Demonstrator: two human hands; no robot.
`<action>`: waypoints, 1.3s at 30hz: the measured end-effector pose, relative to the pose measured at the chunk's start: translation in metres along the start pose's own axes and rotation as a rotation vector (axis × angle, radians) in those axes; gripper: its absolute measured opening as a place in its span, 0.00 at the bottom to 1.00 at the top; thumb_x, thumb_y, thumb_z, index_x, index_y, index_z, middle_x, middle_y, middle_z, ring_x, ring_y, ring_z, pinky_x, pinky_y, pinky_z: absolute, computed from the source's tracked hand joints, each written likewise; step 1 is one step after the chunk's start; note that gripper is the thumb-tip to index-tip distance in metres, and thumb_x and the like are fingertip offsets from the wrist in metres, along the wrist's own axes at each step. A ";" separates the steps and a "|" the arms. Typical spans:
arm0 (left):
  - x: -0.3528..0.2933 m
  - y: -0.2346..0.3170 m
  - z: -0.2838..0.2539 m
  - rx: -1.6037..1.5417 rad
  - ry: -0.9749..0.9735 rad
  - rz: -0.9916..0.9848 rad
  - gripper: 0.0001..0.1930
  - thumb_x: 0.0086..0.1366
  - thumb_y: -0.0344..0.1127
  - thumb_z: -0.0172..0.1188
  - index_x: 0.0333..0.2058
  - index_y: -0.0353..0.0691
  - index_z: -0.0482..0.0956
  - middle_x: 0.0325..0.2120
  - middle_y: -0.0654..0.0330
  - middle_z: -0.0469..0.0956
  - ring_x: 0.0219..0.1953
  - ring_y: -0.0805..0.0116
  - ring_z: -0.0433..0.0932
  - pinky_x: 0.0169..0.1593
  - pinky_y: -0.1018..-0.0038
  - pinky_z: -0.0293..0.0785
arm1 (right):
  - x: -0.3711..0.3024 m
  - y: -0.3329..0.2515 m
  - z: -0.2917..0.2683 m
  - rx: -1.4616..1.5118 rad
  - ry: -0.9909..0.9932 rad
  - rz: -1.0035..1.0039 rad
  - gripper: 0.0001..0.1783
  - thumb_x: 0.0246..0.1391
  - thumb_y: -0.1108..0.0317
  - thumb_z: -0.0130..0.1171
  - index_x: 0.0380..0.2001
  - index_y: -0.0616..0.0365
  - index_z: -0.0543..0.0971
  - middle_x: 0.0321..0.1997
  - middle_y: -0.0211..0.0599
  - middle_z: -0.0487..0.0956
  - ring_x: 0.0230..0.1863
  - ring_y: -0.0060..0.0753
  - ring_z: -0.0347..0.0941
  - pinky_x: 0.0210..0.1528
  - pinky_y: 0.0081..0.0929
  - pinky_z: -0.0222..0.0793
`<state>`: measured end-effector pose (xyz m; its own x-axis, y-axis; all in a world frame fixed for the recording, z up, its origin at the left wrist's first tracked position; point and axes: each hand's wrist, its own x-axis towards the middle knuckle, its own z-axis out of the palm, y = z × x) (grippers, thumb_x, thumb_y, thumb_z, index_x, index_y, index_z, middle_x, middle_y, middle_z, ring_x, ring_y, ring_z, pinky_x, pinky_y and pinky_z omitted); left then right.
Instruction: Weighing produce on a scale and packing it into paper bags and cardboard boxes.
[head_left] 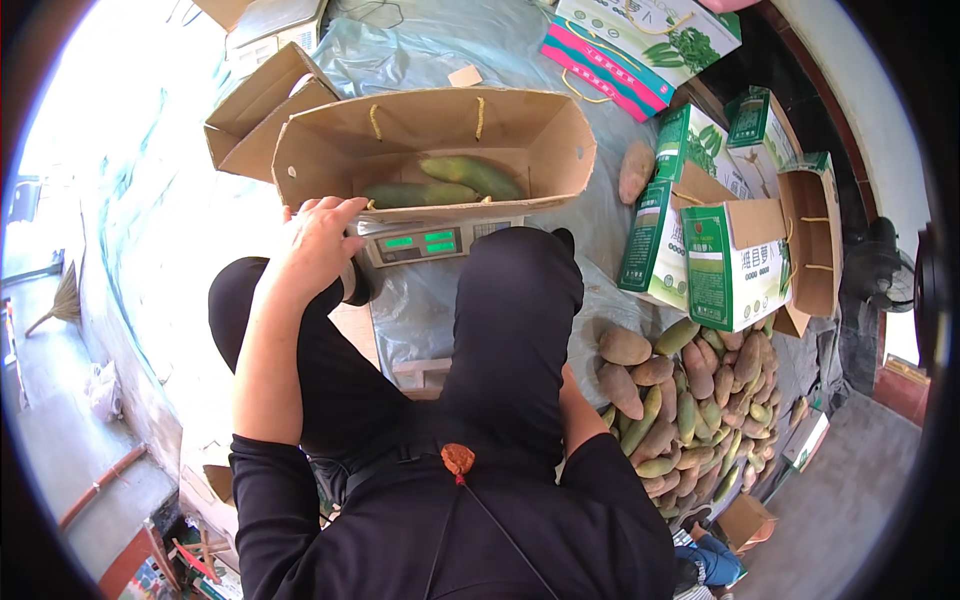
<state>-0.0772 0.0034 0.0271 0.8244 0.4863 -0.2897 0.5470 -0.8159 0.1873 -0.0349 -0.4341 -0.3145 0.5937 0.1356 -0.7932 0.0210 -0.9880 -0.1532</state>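
Observation:
My left hand point(322, 232) rests at the near left corner of an open cardboard carton point(440, 108) with yellow cord handles. Its fingers lie stretched against the near rim, and the thumb is spread apart below. Inside the carton lie two long green radishes: the front one point(420, 195) and, behind it, the other point(470, 174). Under the carton stands a digital scale point(420, 243), its green display facing me. My right forearm point(582, 408) goes down beside my right thigh, which hides the right hand.
To the right lies a heap of radishes point(700, 400), green and brownish. Green-and-white printed cartons point(730, 265) stand beyond it, near a single radish point(635, 172). Another open carton point(265, 110) sits at the far left. A black fan point(882, 265) stands by the right wall.

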 end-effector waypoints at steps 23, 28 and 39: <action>-0.001 -0.012 -0.002 -0.052 0.175 0.087 0.22 0.53 0.34 0.66 0.48 0.42 0.77 0.46 0.58 0.72 0.53 0.58 0.69 0.53 0.63 0.68 | -0.152 -0.136 -0.350 0.985 0.817 -0.848 0.32 0.47 0.79 0.64 0.56 0.63 0.65 0.54 0.41 0.70 0.55 0.33 0.67 0.59 0.30 0.62; -0.003 -0.017 0.002 -0.212 0.109 0.038 0.20 0.54 0.31 0.65 0.47 0.37 0.77 0.44 0.55 0.71 0.51 0.56 0.71 0.53 0.65 0.68 | -0.151 -0.251 -0.367 0.835 0.494 -1.068 0.31 0.42 0.78 0.67 0.52 0.57 0.69 0.48 0.37 0.74 0.49 0.30 0.72 0.53 0.30 0.68; 0.003 -0.016 -0.001 -0.261 0.106 0.060 0.17 0.55 0.30 0.63 0.45 0.36 0.79 0.41 0.53 0.72 0.45 0.52 0.74 0.51 0.64 0.70 | -0.047 -0.384 -0.293 0.525 0.054 -0.636 0.28 0.41 0.66 0.70 0.47 0.61 0.73 0.41 0.40 0.77 0.43 0.30 0.73 0.45 0.28 0.72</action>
<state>-0.0836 0.0183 0.0242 0.8596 0.4807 -0.1736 0.5043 -0.7430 0.4400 0.1649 -0.0825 -0.0460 0.6338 0.6399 -0.4345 -0.0048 -0.5585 -0.8295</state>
